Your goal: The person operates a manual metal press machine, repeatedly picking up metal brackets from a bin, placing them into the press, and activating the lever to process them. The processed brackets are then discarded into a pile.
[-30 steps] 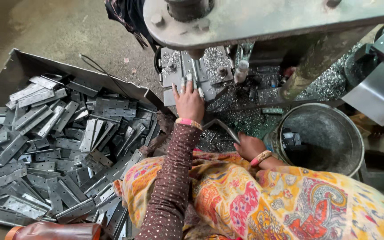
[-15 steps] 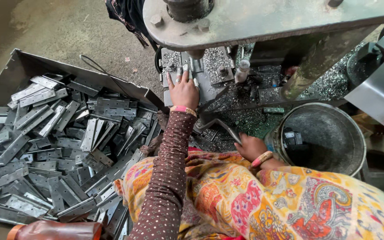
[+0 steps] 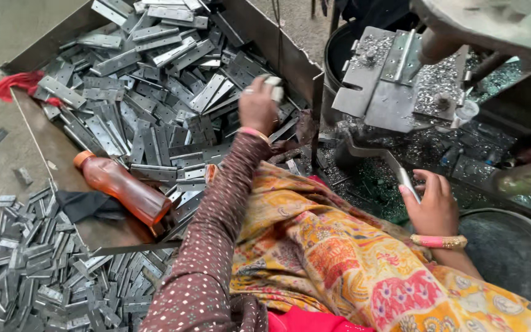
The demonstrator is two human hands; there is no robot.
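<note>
From the head camera, the left hand (image 3: 258, 106) is raised over a shallow sheet-metal tray (image 3: 53, 150) heaped with flat grey steel hinge plates (image 3: 149, 92), dull, oblong and punched with small holes; its grip is closed around one pale plate (image 3: 273, 88), whose end sticks out past the knuckles, though motion blur hides how the fingers lie. The arm comes up from below in a brown dotted sleeve, wrist bent back, a pink bangle at the cuff. Below and left of that grip an orange plastic bottle (image 3: 122, 189) lies on its side on the bare tray floor, beside a dark rag, and a red cloth (image 3: 15, 85) hangs at the tray's far left rim. More plates lie loose in a heap on the floor (image 3: 38, 270), below the tray. The right hand (image 3: 432, 206), palm down with fingers curled, closes its grip on the end of a flat metal lever (image 3: 381, 161). Above that grip sits a grey steel jig plate (image 3: 388, 80) strewn with bright curly metal shavings, and just below the wrist a round dark metal bucket (image 3: 517, 252) shows its rim.
</note>
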